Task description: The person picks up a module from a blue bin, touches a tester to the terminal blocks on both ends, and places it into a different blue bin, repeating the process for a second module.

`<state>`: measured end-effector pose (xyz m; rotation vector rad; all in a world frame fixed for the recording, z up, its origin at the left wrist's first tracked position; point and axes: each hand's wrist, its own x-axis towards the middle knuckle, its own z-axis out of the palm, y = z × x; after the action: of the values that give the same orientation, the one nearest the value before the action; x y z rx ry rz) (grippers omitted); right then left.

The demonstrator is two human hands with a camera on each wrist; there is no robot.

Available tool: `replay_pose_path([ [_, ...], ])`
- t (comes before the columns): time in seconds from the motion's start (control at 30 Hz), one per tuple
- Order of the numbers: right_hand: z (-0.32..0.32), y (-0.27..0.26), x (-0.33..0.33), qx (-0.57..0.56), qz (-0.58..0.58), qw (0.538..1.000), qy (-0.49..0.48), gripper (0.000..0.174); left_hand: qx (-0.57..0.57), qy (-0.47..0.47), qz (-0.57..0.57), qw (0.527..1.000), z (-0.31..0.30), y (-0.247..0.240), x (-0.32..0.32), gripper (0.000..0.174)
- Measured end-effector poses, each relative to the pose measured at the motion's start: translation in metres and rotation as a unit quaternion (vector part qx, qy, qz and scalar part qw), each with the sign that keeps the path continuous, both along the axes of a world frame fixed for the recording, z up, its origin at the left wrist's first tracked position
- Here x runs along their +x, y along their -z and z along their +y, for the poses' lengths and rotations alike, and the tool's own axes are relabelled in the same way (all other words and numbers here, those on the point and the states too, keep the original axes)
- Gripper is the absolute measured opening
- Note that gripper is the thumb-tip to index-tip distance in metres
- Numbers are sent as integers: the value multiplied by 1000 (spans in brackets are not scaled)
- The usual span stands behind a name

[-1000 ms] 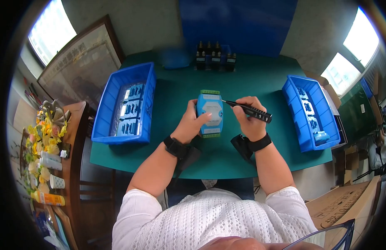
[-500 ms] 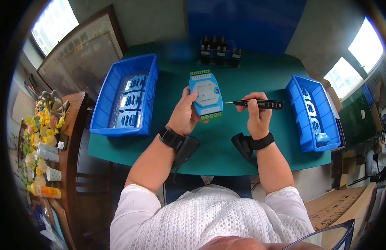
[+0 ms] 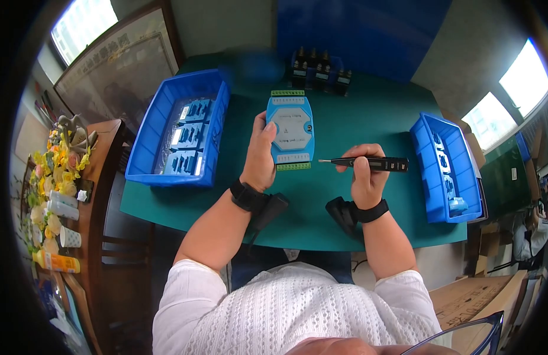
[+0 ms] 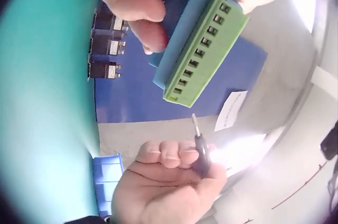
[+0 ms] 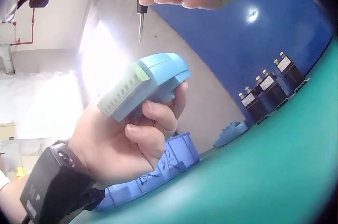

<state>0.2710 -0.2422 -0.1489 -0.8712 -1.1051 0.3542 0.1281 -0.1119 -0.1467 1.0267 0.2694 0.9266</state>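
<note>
My left hand grips a light-blue electronic module by its left side, thumb on the grey label. Green terminal blocks line its two ends; in the left wrist view, the nearer terminal block shows a row of square openings. In my right hand is a black voltage tester screwdriver, pinched between thumb and fingers. Its metal tip points left, just apart from the module's lower right corner. The right wrist view shows the left fingers curled under the module.
A blue bin with several similar modules stands at the left of the green table. At the right is another blue bin with more modules. Several black components with metal posts stand at the back before a blue panel.
The screwdriver tip has come away from the module's upper terminal block and now points at its lower end. The module tilted, shifted up, then straightened. Both hands keep their hold.
</note>
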Motion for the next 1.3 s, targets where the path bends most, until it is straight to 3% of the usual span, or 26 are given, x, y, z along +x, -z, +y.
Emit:
replay_pose_path([
  [0.5,-2,-2,-9,51,-31,996,-63,22,39,-4,-36,999,0,1,-5,40],
  [0.9,-1,1,-8,42,-115,991,-46,25,96,-41,-33,994,-3,-3,-8,46],
  [1.3,1,2,-9,18,-124,991,-39,25,100,-47,-21,994,-3,-2,-6,45],
])
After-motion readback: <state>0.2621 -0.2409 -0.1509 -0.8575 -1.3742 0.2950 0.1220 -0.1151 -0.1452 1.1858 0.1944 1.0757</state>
